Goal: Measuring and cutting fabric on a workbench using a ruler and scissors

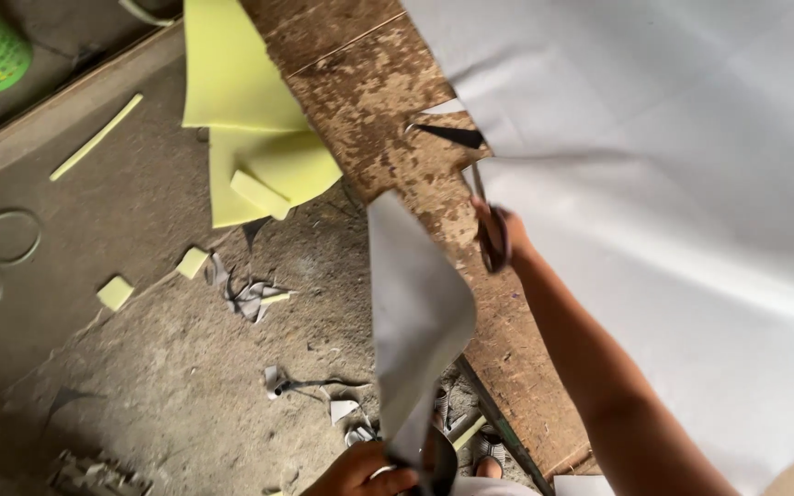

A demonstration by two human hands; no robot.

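A large grey sheet is spread over the worn wooden table, and a cut is being run into its edge. A long strip already hangs off, curling toward the floor. Scissors are gripped in the closed right hand; the strip's lower end is pinched in the left hand. If the strip is pulled unevenly, the cut is likely to wander or the sheet to tear. Foam offcuts and scraps lie nearby.
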